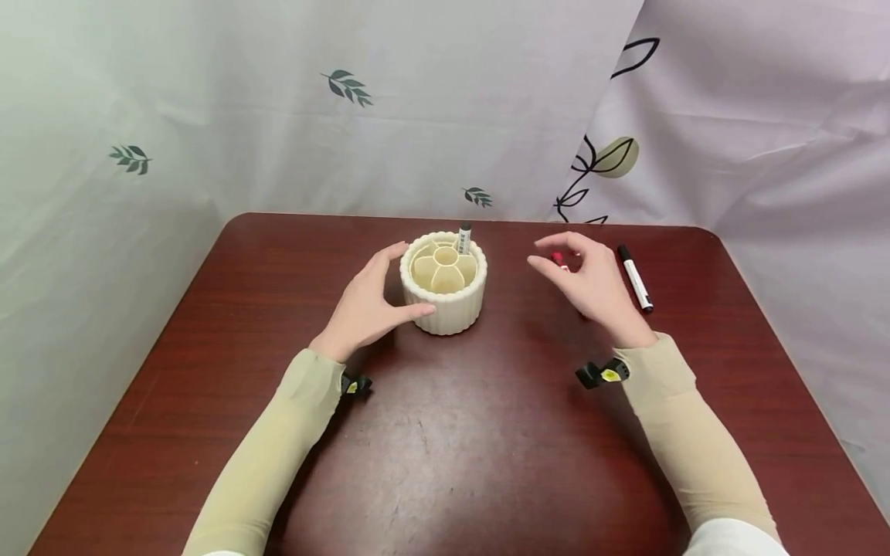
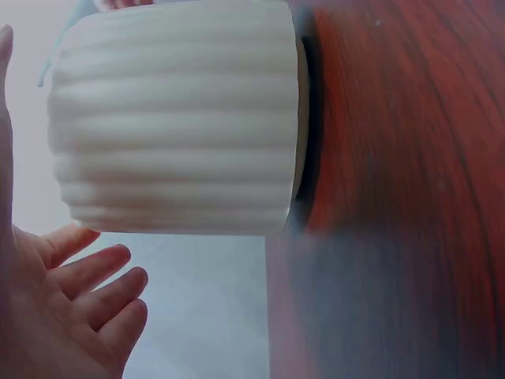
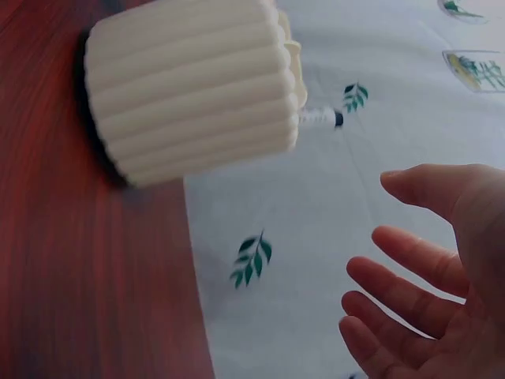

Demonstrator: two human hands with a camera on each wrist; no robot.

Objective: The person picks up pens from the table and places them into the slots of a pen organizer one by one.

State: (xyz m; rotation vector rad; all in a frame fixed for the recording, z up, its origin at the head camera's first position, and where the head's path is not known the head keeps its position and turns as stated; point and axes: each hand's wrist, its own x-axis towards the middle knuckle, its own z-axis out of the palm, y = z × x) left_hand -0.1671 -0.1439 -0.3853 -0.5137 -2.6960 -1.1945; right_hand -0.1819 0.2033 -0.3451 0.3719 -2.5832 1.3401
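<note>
A cream, ribbed round pen holder (image 1: 448, 313) with several compartments stands upright on the table. One white marker with a black end (image 1: 463, 238) sits in a back compartment. My left hand (image 1: 365, 305) curves loosely around the holder's left side, thumb by its front and fingers by the left rim; firm contact cannot be made out. To the right of the holder my right hand (image 1: 591, 278) hovers with thumb and fingers apart, holding nothing. Beneath it shows a red-ended object (image 1: 558, 259), mostly hidden. A white marker with a black cap (image 1: 636, 279) lies just right of that hand.
The dark red wooden table (image 1: 445, 448) ends at the back against a pale curtain (image 1: 278, 139) with leaf prints. Each wrist wears a small black device, the left one (image 1: 356, 384) and the right one (image 1: 603, 374).
</note>
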